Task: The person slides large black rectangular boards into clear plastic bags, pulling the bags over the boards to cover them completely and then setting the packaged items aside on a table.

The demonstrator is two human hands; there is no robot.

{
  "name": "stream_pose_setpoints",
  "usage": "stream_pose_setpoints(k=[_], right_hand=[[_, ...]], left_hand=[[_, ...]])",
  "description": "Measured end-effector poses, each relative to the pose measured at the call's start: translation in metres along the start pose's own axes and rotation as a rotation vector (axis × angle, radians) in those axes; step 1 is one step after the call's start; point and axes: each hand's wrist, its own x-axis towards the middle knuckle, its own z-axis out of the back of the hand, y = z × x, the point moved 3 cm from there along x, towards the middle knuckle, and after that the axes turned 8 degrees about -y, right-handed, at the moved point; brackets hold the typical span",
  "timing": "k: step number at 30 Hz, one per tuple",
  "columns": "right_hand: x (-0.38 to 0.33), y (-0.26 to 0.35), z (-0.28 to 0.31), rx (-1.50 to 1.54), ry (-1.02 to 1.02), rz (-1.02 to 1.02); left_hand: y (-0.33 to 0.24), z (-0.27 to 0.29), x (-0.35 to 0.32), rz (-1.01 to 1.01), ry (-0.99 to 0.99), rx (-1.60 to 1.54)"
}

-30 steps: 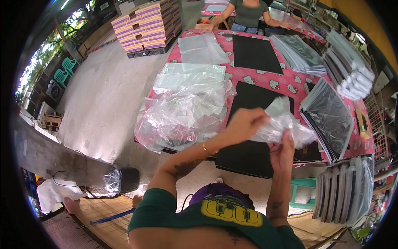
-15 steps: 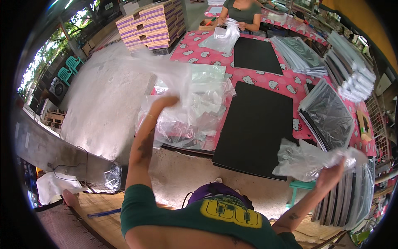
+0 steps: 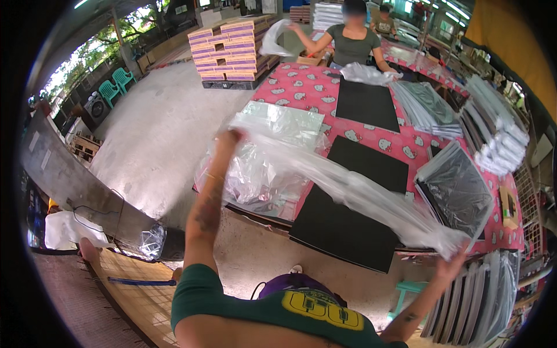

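Observation:
A long, bunched strip of clear plastic film (image 3: 348, 182) stretches slantwise between my two hands. My left hand (image 3: 228, 139) is closed on its far left end, above a loose heap of clear plastic bags (image 3: 258, 177). At the lower right, my right hand (image 3: 451, 264) grips the other end, by the table's near edge. Beneath the film lies a large black board (image 3: 342, 232), its near corner jutting past the table edge. The film partly covers this board. Whether it is one bag or several layers, I cannot tell.
A pink patterned table (image 3: 301, 87) holds a second black board (image 3: 366, 104) and stacks of plastic-wrapped boards (image 3: 455, 182) on the right. Across it, a co-worker (image 3: 354, 46) handles clear plastic. Flat boxes (image 3: 229, 49) stand on a pallet; more wrapped boards (image 3: 473, 298) stand near my right arm.
The film, earlier flung out leftward from my left hand and bunched in my right, now spans between both hands across the black board. My right hand has lowered slightly. The co-worker's arms have spread apart.

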Motion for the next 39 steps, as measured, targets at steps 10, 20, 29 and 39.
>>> stream_pose_setpoints(k=[10,20,29,39], right_hand=[[-0.038,0.008,-0.058,-0.645,0.198,0.37],[-0.11,-0.131,-0.13,-0.013,0.486,-0.259],[-0.117,-0.147,-0.102,-0.332,0.71,-0.552],[-0.098,-0.033,-0.127,-0.764,1.172,0.166]], left_hand=[[-0.119,-0.061,-0.059,-0.562,1.222,0.436],[-0.333,-0.015,-0.156,-0.063,0.167,-0.813],[-0.337,0.003,-0.174,0.461,0.423,-1.607],[-0.329,0.068,-0.116,-0.288,0.335,-0.984]])
